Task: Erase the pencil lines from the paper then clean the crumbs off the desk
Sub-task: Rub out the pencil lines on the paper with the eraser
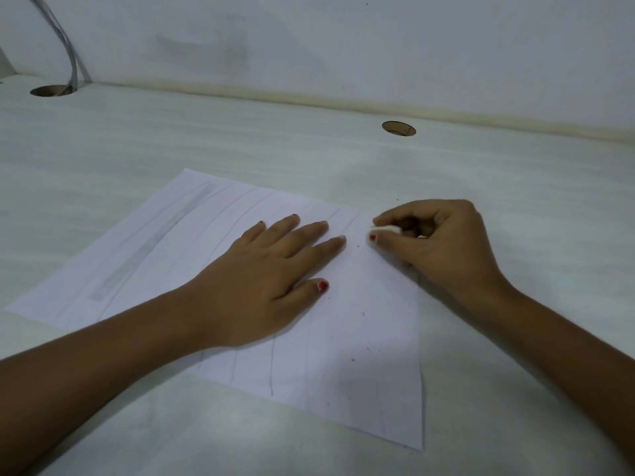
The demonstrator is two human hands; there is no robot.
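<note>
A white sheet of paper (364,341) lies on the pale desk (240,139), turned at an angle, with several faint pencil lines running across it and a grey shaded band near its left edge. My left hand (264,286) rests flat on the middle of the sheet, fingers spread. My right hand (443,245) sits at the sheet's far right corner, pinching a small white eraser (386,229) between thumb and fingers, pressed to the paper. Dark eraser crumbs (357,247) are scattered on the right part of the sheet.
Two round cable holes are cut in the desk, one at the back left (51,90) with a grey cable (70,56) running into it, one at the back right (398,128). A white wall (343,39) closes the desk's far edge.
</note>
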